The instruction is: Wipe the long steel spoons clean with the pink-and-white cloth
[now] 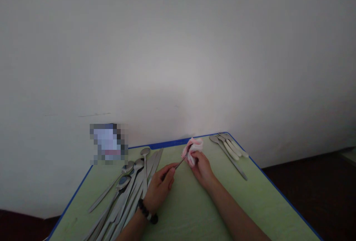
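Note:
My left hand (161, 184), with a dark bead bracelet at the wrist, is closed around the handle of a slim metal piece of cutlery (181, 162). The far end of that piece runs into a pink and white cloth (197, 144), so its kind is hidden. My right hand (204, 169) pinches the cloth around that end. Beside and partly behind my left hand lies a loose pile of metal cutlery, with several long-handled spoons (138, 164) and flat-handled pieces (133, 196).
On the right side of the green table (194, 211) lie a metal spoon (230, 159) and several white-handled pieces (232, 150), forks among them. A blurred-out phone-like object (108, 142) stands at the back left corner. A pale wall (178, 66) rises behind the blue-edged table.

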{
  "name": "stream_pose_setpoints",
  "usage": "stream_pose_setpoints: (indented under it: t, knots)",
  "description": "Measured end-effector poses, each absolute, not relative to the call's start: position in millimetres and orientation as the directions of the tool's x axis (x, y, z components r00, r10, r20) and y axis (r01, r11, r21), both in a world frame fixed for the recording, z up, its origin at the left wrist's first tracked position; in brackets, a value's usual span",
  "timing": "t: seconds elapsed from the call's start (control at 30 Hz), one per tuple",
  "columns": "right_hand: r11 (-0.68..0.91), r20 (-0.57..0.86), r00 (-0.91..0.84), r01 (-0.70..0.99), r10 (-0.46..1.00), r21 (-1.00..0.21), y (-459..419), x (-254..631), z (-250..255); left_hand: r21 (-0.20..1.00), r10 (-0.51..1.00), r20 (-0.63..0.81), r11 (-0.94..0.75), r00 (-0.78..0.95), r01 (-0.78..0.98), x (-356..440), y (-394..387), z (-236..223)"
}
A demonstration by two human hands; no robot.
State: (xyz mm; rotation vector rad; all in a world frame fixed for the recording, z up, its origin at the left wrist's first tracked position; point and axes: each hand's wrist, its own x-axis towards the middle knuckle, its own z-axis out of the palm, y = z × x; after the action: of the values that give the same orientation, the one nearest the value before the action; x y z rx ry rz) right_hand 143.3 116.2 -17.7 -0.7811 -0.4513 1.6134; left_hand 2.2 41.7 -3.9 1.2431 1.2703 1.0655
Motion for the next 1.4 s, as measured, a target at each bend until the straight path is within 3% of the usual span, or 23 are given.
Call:
stream_pose_setpoints:
  t: [0.37,0.63,0.97,1.2,1.4]
  knots:
    - [-0.194,-0.193,-0.099,-0.798,0.976,-0.571,113.7,143.1,-7.1,0.994,0.993,-0.1,0.097,0.06,0.051,3.5,41.1,-7.3]
    - [-0.194,-0.185,-0.084,-0.656,0.979,-0.73,111.7,143.1,-11.3,0.984,0.995,-0.066,0.052,0.079,0.168,1.1,38.7,-0.7]
    - [-0.191,-0.167,-0.095,-0.569,0.981,-0.8,111.8,145.0,-16.5,0.989,0.991,-0.044,0.025,0.129,0.146,-2.0,36.7,-2.9]
    - [-0.094,-0.101,-0.004,-0.405,0.995,-0.909,115.2,144.4,-29.5,0.985,0.993,-0.059,0.041,0.103,0.169,-2.4,37.8,-7.0]
    - [-0.058,-0.068,0.011,-0.382,0.998,-0.922,117.7,144.7,-34.0,0.983,0.995,-0.063,0.048,0.083,0.178,-0.4,38.0,-4.0]
